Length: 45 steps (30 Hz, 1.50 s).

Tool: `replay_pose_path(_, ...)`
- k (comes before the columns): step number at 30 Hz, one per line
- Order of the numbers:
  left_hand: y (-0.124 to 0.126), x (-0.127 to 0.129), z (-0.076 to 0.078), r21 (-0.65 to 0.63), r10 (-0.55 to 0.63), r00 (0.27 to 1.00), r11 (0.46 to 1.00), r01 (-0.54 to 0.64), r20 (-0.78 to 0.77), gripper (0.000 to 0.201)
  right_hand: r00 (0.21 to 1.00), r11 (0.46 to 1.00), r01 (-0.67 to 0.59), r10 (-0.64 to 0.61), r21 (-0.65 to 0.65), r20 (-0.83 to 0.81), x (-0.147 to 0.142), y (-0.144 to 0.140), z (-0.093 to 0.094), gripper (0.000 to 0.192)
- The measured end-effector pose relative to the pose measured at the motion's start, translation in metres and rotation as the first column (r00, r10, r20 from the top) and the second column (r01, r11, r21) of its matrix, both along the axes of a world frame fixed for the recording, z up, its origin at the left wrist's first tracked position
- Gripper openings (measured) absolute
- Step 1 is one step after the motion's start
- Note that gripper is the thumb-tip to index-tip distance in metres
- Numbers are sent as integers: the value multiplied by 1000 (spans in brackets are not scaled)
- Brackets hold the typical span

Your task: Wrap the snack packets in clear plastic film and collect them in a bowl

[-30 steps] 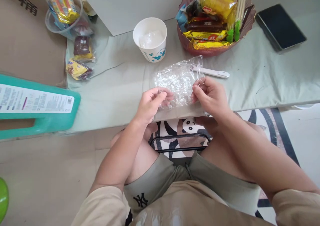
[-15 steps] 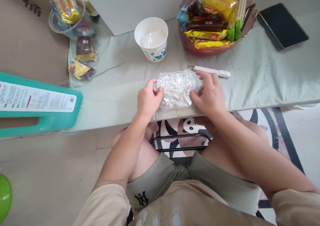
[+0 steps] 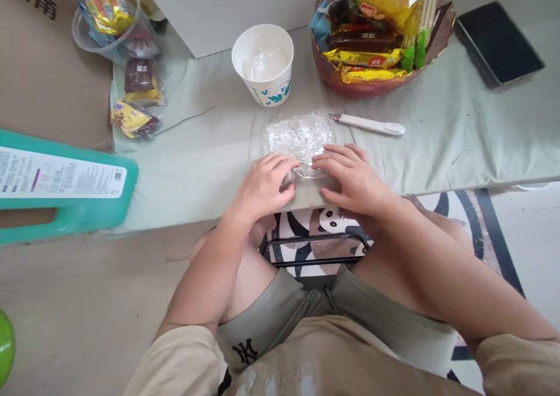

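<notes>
A crinkled piece of clear plastic film lies on the cloth-covered table in front of me. My left hand rests on its near left edge, fingers bent but apart from the thumb. On the near right edge lie the spread fingertips of my right hand. Neither hand grips the film. Just beyond its right corner is a white utility knife, touched by no hand. Behind the film stands a white paper cup with some clear plastic inside.
A red glass bowl of packaged snacks stands at the back, beside a black phone. At left are a clear plastic tub of snacks, loose wrapped snacks and a teal container. The table's front edge runs just above my knees.
Both hands have moved from the film's left and right sides to its near edge, their fingers now laid over it. The film sits slightly further left.
</notes>
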State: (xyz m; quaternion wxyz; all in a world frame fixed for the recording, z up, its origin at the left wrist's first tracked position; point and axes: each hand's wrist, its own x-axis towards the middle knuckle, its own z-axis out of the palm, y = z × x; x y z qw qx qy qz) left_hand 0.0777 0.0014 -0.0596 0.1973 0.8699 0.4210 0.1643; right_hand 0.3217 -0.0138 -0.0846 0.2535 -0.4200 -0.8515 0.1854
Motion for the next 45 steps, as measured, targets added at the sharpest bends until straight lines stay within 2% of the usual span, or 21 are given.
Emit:
replay_pose_path(2, 4, -4, -1, 1, 44, 996, 999, -45, 79, 25, 998, 999, 54, -54, 8, -18, -2, 2, -1, 19)
replay_pose_path(4, 6, -6, -1, 31, 54, 985, 998, -60, 163, 16, 992, 995, 103, -103, 4, -67, -3, 4, 1, 15)
replay_pose_path(5, 6, -6, -1, 51, 47, 981, 997, -57, 186, 18, 986, 992, 126, -125, -5, -105, -3, 4, 4, 15)
replay_pose_path(8, 5, -7, 0, 62, 47, 981, 996, -60, 191, 40, 953, 984, 158, -173, -77, -250, -1, 2, 14, 12)
replay_pose_path(10, 4, -6, 0, -10, 112, 971, 994, -112, 210, 33, 931, 984, 124, -159, -127, -329, 2, 1, 18, 13)
replay_pose_path(13, 4, -6, 2, -194, 262, 923, 958, -213, 282, 25, 934, 987, 82, -125, -140, -334, 5, 2, 17, 38)
replay_pose_path(14, 5, -6, 2, -246, 305, 905, 940, -236, 297, 24, 940, 987, 96, -134, -132, -313, 5, 3, 15, 37)
replay_pose_path(17, 8, -7, 4, -328, 380, 876, 902, -281, 296, 24, 940, 980, 169, -192, -106, -282, 4, 7, 10, 12)
replay_pose_path(19, 9, -7, 5, -347, 385, 881, 894, -283, 274, 21, 936, 982, 165, -186, -93, -298, 3, 8, 8, 4)
replay_pose_path(21, 9, -8, 6, -354, 354, 901, 900, -255, 250, 18, 943, 988, 120, -143, -92, -300, 3, 7, 8, 5)
replay_pose_path(23, 8, -9, 7, -329, 305, 926, 918, -223, 222, 17, 955, 990, 97, -122, -105, -271, 2, 7, 7, 6)
replay_pose_path(25, 8, -10, 9, -283, 285, 940, 932, -226, 187, 15, 962, 984, 127, -153, -125, -226, 2, 7, 5, 7)
replay_pose_path(27, 8, -11, 10, -263, 303, 941, 930, -257, 153, 14, 958, 970, 191, -217, -148, -187, 2, 8, 4, 7)
replay_pose_path(29, 9, -11, 11, -279, 338, 929, 916, -288, 150, 23, 945, 952, 246, -277, -181, -175, 1, 9, 3, 7)
replay_pose_path(34, 10, -6, 10, -280, 431, 879, 886, -369, 204, 40, 905, 916, 313, -368, -252, -212, -2, 10, 3, 35)
replay_pose_path(37, 12, -6, 3, -196, 474, 858, 877, -439, 196, 31, 899, 912, 356, -394, -204, -192, -2, 10, 0, 41)
replay_pose_path(40, 14, -9, -9, -75, 490, 858, 872, -484, 155, 5, 891, 899, 428, -437, -90, -127, -1, 12, -5, 45)
replay_pose_path(43, 16, -8, -17, 16, 464, 879, 883, -469, 112, 36, 881, 881, 472, -470, 29, -58, 0, 13, -10, 47)
replay_pose_path(45, 16, -5, -17, 31, 428, 901, 902, -431, 76, 46, 897, 895, 443, -442, 50, -30, -2, 13, -12, 51)
